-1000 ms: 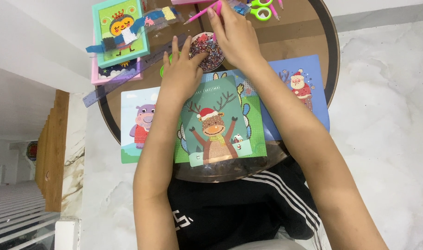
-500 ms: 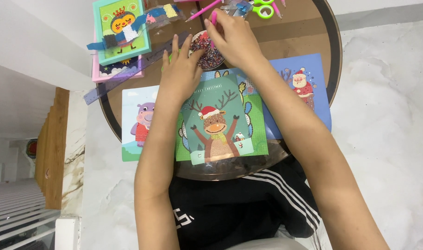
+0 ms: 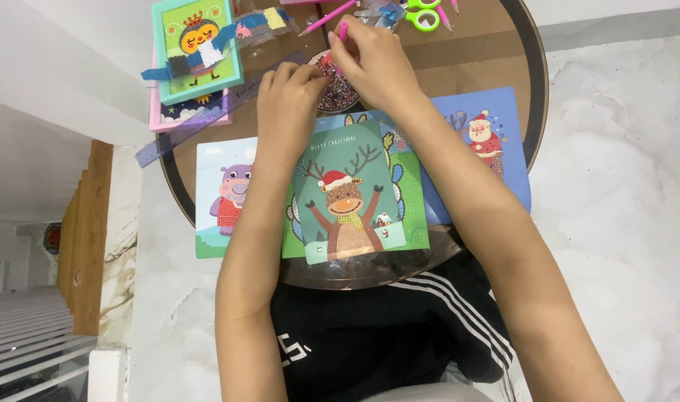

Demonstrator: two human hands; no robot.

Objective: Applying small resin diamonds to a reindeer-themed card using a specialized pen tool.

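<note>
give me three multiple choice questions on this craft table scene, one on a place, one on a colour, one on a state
1. Where does the reindeer picture lie?
A. between the hippo picture and the santa picture
B. on the floor
C. under the scissors

2. What colour are the handles of the scissors?
A. black
B. green
C. red

3. What is the right hand doing?
A. lying flat on the table
B. holding a pink pen over the bowl of beads
C. gripping the ruler

Answers:
1 A, it sits in the middle with the hippo on one side and the santa on the other.
2 B, the loops at the top edge are bright green.
3 B, its fingers pinch the pen above the bowl, while the left hand rests at the bowl's rim.
</note>
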